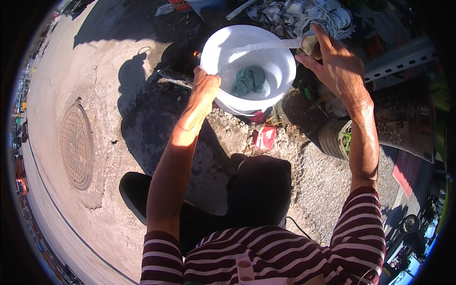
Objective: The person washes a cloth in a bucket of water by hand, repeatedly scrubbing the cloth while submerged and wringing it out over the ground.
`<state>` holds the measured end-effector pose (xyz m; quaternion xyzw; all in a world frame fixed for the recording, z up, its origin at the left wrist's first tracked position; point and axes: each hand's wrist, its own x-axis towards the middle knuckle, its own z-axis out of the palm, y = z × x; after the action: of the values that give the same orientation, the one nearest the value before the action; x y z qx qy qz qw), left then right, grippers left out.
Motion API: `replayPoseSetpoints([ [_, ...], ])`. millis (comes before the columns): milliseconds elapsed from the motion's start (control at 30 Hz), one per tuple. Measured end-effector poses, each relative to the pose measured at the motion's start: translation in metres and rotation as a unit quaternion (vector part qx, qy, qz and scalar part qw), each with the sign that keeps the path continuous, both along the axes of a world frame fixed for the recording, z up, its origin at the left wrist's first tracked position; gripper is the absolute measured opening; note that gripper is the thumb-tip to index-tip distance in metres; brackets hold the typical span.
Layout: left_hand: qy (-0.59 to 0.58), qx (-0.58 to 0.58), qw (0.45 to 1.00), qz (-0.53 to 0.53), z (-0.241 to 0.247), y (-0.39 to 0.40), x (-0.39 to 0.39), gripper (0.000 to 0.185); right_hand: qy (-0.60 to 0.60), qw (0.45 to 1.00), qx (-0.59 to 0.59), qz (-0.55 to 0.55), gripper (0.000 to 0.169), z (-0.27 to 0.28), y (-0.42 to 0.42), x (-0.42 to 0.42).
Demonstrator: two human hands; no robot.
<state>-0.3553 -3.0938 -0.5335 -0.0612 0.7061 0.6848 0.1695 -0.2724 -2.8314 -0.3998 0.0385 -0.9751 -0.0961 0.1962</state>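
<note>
A white plastic bucket [249, 32] stands tilted slightly towards me, its mouth in view. My left hand [206, 83] grips the bucket's left rim. Inside, a wet green cloth [249, 80] lies crumpled at the bottom in shallow, foamy water. From a pale spout [291, 43] at the upper right, a stream of water [262, 46] runs across the bucket's mouth and into it. My right hand [336, 66] is around a tan, rounded tap fitting [311, 46] behind the spout, thumb below and fingers above. The far fingers are hidden.
A grey string mop head [302, 17] lies beyond the bucket. To the right are a perforated metal bar [399, 64] and a tipped pot [335, 139] with a green plant. A red wrapper [265, 138] lies on rough concrete near my knee. A round manhole cover [76, 144] is at left.
</note>
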Motion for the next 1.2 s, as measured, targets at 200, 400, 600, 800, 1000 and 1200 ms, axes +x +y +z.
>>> replayPoseSetpoints([
  [200, -0.005, 0.009, 1.000, 0.021, 0.008, 0.002, 0.006, 0.044, 0.024, 0.999, -0.007, 0.029, 0.067, 0.001, -0.003, -0.001],
  [400, -0.004, -0.005, 1.000, 0.022, 0.007, 0.004, 0.004, 0.046, 0.010, 1.000, -0.010, 0.018, 0.066, -0.001, -0.001, -0.001],
  [600, 0.011, -0.024, 0.999, 0.022, -0.001, 0.001, 0.001, 0.048, 0.007, 1.000, -0.020, 0.018, 0.067, -0.003, 0.000, -0.001],
  [800, 0.002, -0.022, 1.000, 0.021, -0.006, -0.001, -0.002, 0.047, 0.006, 1.000, -0.024, 0.018, 0.066, -0.005, -0.001, -0.002],
  [1000, -0.002, 0.002, 1.000, 0.027, -0.011, -0.002, -0.004, 0.042, -0.002, 1.000, -0.030, 0.010, 0.062, -0.007, -0.002, -0.003],
  [1200, 0.041, 0.067, 0.997, 0.025, -0.018, -0.009, 0.002, 0.023, 0.002, 0.999, -0.043, 0.016, 0.061, -0.008, 0.000, -0.003],
])
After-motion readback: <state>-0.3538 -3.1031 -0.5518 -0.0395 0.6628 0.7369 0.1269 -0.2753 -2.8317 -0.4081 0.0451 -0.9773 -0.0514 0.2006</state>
